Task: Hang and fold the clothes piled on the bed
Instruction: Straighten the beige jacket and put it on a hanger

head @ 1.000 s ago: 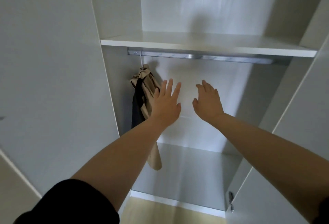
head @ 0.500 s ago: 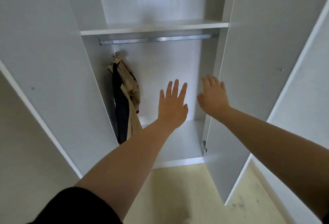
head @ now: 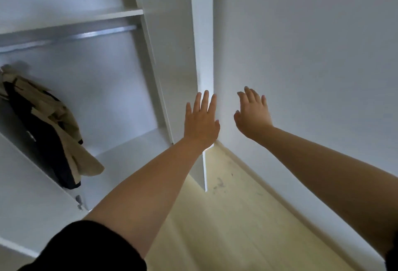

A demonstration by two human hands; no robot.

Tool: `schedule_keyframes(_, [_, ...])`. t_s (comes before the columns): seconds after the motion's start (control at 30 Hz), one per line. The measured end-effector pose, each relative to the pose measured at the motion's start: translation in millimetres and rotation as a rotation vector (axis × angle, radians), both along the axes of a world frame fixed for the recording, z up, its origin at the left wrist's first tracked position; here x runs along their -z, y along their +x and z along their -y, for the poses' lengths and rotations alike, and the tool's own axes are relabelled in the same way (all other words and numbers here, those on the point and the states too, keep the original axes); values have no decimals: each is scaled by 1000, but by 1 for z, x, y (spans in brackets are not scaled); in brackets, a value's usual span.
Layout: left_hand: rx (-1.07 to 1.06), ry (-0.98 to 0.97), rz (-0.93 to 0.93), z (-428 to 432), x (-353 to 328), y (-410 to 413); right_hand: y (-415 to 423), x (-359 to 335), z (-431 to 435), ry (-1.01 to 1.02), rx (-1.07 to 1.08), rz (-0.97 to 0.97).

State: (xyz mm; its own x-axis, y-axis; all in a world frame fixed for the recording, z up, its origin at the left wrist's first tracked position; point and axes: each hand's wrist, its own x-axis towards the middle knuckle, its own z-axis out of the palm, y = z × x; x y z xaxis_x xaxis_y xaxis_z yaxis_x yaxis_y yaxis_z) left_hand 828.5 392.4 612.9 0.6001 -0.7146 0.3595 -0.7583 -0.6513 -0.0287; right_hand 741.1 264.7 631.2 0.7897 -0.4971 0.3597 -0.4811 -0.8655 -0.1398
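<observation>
The only clothing in view, a beige and dark garment, hung at the left edge of the frame inside the open wardrobe. It was bunched and lopsided beneath the metal rail that ran under the shelf at upper left. Its hanger was cut off by the frame edge. The bed and its pile lay outside the picture, so most of the job looked undone.

The garment sat crooked, with one beige flap drooping low toward the lower left. By my reckoning a knock from an arm, or the next hanger pushed in beside it, could tip it off onto the wardrobe bottom. The frame was smeared and aimed mostly at the wall, so an outstretched hand could also clip the door edge at centre.

Both arms reached forward from the bottom of the frame, the left one emerging from a black sleeve at lower left. The left hand was at centre with its back to the camera, fingers straight and slightly spread, holding nothing. It overlapped the door edge, but contact could not be told. The right hand, just to its right before the wall, was empty too, its fingers loosely bent. Pale floor filled the lower centre.
</observation>
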Motion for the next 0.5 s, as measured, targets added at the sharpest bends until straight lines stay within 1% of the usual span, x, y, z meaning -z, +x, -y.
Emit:
schedule_keyframes(0.2, [259,41,0,126,14,-100,-132,16,106,-15,212,-4])
schedule_keyframes(0.3, [379,37,-44,204,23,-158,-209,28,173,-17,322,-29])
schedule_keyframes(0.4, [477,49,-74,285,46,-224,-287,44,242,-42,412,-75])
schedule_keyframes(0.5, [550,56,-100,361,75,-290,-361,65,307,-103,449,-178])
